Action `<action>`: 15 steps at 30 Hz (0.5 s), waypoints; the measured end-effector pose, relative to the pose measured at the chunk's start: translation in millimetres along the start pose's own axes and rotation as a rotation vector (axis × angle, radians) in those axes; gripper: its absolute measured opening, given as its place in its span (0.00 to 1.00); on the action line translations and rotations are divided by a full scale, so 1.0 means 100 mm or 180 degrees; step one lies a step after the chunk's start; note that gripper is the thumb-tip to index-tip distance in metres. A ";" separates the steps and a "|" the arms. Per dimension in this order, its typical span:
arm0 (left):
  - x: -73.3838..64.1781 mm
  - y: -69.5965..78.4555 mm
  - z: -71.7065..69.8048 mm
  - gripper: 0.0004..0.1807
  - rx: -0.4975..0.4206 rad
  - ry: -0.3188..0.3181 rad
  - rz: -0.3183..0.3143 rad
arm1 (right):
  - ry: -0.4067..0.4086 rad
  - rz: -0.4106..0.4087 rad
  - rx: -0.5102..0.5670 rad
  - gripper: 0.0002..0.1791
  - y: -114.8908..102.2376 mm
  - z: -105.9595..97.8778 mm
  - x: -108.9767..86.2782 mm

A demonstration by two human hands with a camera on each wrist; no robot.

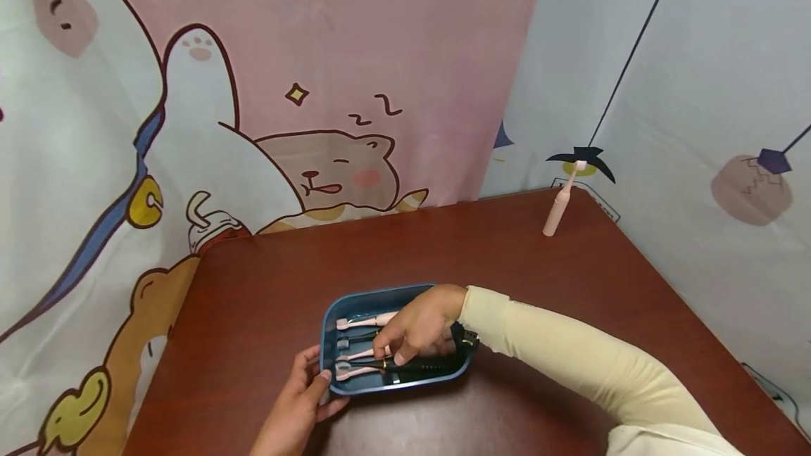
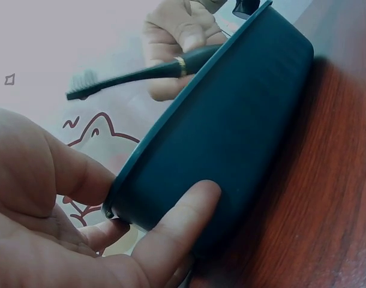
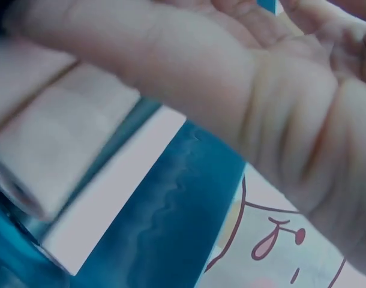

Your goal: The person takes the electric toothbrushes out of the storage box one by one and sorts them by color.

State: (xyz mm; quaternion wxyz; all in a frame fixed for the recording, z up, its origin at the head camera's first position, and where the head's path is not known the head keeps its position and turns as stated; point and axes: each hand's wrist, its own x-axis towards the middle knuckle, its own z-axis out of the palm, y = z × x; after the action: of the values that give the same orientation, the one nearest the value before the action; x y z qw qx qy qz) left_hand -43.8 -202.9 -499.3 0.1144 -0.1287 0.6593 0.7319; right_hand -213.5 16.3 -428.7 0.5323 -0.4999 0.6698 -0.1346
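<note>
A blue tray holds several pink and black electric toothbrushes, their heads pointing left. My left hand grips the tray's near left corner, thumb at the rim and a finger against the outer wall. Over the tray, my right hand holds a black electric toothbrush by its handle. In the left wrist view its bristled head sticks out past the rim. Pale pink handles lie in the tray below the right hand in the right wrist view. The right hand and sleeve hide part of the tray.
A pink electric toothbrush stands upright near the far right corner of the brown table. Behind the table and along its right side are walls with cartoon pictures.
</note>
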 end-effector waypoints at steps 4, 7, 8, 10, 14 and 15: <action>0.00 0.03 0.02 0.26 0.0003 0.0038 0.0023 | 0.0119 -0.0110 0.0212 0.13 0.00 -0.03 -0.06; 0.00 0.04 0.02 0.27 0.0009 0.0044 0.0014 | 0.0209 -0.0174 0.0463 0.13 -0.01 -0.05 -0.10; 0.00 0.04 0.02 0.26 0.0012 0.0042 0.0013 | 0.0239 -0.0186 0.0548 0.13 -0.01 -0.06 -0.11; 0.00 0.04 0.02 0.26 0.0015 0.0032 0.0020 | 0.0314 -0.0217 0.0703 0.14 -0.03 -0.08 -0.13; 0.00 0.03 0.02 0.26 -0.0007 0.0015 0.0039 | 0.0456 -0.0307 0.0895 0.14 -0.06 -0.12 -0.16; 0.00 0.03 0.02 0.26 -0.0011 0.0011 0.0047 | 0.0500 -0.0348 0.0916 0.14 -0.06 -0.13 -0.17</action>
State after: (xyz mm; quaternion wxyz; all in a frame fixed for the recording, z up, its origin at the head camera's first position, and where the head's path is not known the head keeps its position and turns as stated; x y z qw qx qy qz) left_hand -44.9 -201.5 -496.8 0.1076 -0.1253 0.6591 0.7337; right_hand -222.3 22.9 -408.9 0.5363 -0.4421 0.6550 -0.2966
